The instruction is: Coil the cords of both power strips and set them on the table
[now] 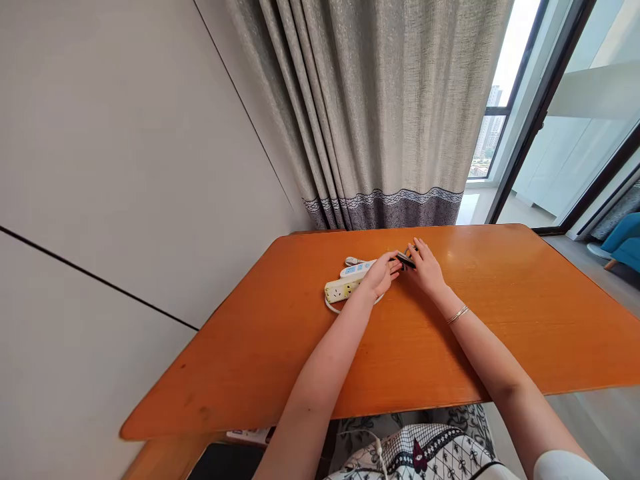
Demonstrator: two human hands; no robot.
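Note:
A small dark, flat object [406,261] lies between my two hands toward the far side of the table; its kind is too small to make out. My left hand [383,276] has its thumb and fingers closed at the object's left end. At the opposite end, the fingers of my right hand [426,269] curve around it, partly hidden. Just left of my left hand are two power strips: a cream one with yellow markings [340,289] in front and a white one with blue sockets [354,270] behind. My left hand covers part of both.
The orange-brown wooden table [480,340] has a wall [110,167] on its left and a grey curtain [400,120] at its far edge. A white plug [353,261] sits behind the strips, and a white cord [331,307] loops in front.

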